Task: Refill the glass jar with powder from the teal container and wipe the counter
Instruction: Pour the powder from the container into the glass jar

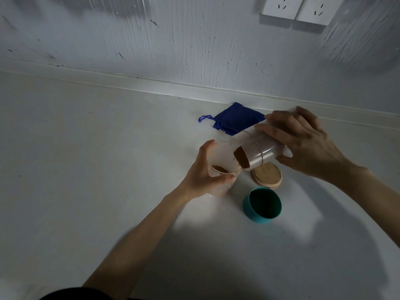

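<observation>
The glass jar (pixel 218 169) is steadied upright on the counter (pixel 86 159) by the left hand (pixel 203 172), whose fingers are wrapped round its wall. A pale container (pixel 257 148) is gripped firmly by the right hand (pixel 307 141) and tilted, mouth just above the jar's rim, with brown powder (pixel 240 160) gathered at its lip. Right of the jar lie a cork lid (pixel 267 175) and a teal cap (pixel 262 205); behind it, a blue cloth (pixel 233 120). The tilt is best increased slowly, the lip kept over the opening, so nothing is spilled.
</observation>
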